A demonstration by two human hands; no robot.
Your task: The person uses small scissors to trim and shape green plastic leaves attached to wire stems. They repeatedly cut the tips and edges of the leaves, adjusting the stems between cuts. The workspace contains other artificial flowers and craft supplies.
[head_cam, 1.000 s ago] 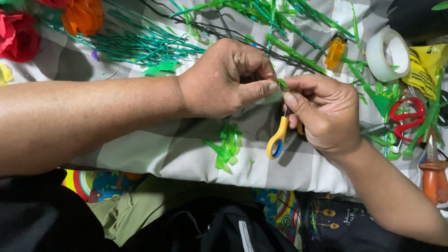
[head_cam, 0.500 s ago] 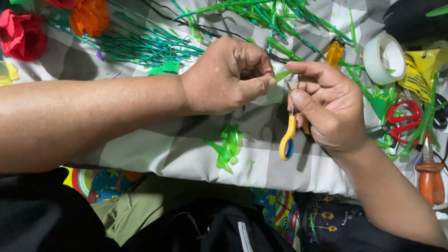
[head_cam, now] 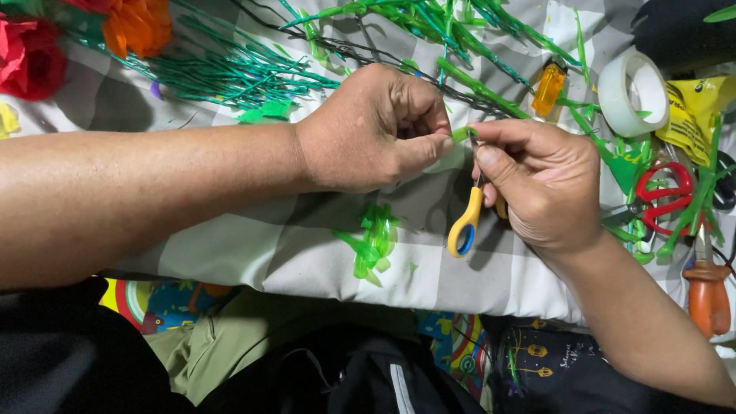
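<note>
My left hand (head_cam: pixel 376 126) is closed in a fist over the checked cloth, pinching a small green strip (head_cam: pixel 460 134) between thumb and forefinger. My right hand (head_cam: pixel 540 180) meets it from the right and pinches the same strip with its fingertips. Yellow-handled scissors (head_cam: pixel 465 226) hang from my right hand's fingers, handle loop pointing down. A small heap of green offcuts (head_cam: pixel 372 241) lies on the cloth just below both hands.
Green wrapped stems (head_cam: pixel 230 69) fan across the top of the grey-and-white checked cloth (head_cam: pixel 253 245). Red and orange paper flowers (head_cam: pixel 134 23) sit top left. At the right lie an orange lighter (head_cam: pixel 550 88), a white tape roll (head_cam: pixel 632 92), red scissors (head_cam: pixel 663 195) and an orange-handled tool (head_cam: pixel 705 295).
My right hand has shifted up so its fingertips meet my left hand at the green strip, and the yellow scissors have swung with it. My left hand has hardly moved.
</note>
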